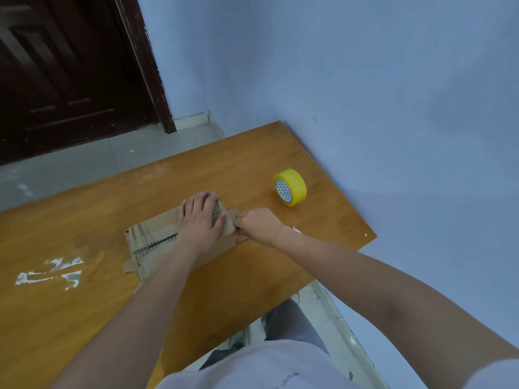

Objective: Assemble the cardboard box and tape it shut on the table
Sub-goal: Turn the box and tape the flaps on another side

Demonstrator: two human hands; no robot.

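Blue walls, dark door, then our wooden table point(252, 153) with the cardboard box point(157, 234) lying mid-table. Left hand point(200, 217) lies spread flat on its top; right hand point(257, 223) pinches the right-end flap. We should keep that press firm while folding square; yellow tape roll point(289, 187) sits near, apart.

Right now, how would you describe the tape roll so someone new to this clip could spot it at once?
Start at the orange-brown wooden table set against the blue wall. Beyond the flattened cardboard box under both hands, toward the wall, the tape roll stands alone on its edge. It is bright yellow, the only round thing on the table, and untouched.
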